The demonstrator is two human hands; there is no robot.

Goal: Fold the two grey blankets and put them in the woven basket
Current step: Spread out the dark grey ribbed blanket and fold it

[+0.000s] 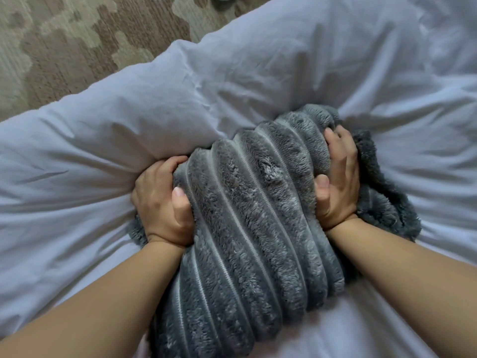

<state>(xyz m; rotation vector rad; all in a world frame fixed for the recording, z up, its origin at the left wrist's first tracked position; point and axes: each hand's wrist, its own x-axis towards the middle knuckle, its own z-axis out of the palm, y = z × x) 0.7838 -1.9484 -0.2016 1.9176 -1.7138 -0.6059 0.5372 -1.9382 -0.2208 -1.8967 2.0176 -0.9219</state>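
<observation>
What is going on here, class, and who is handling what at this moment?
A person is gripping a ribbed grey blanket from both sides, left hand and right hand closed on its edges. The blanket is bunched into a thick bundle on a white duvet, with a patterned carpet beyond. No basket or second blanket is in view.

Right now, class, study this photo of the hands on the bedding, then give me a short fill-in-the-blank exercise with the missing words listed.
1. The left hand and right hand both hold a ribbed ____ blanket.
2. The blanket rests on a ____ duvet.
3. Beyond the duvet's edge lies a patterned ____.
4. The number of grey blankets in view is ____.

Missing words: grey; white; carpet; one
</observation>
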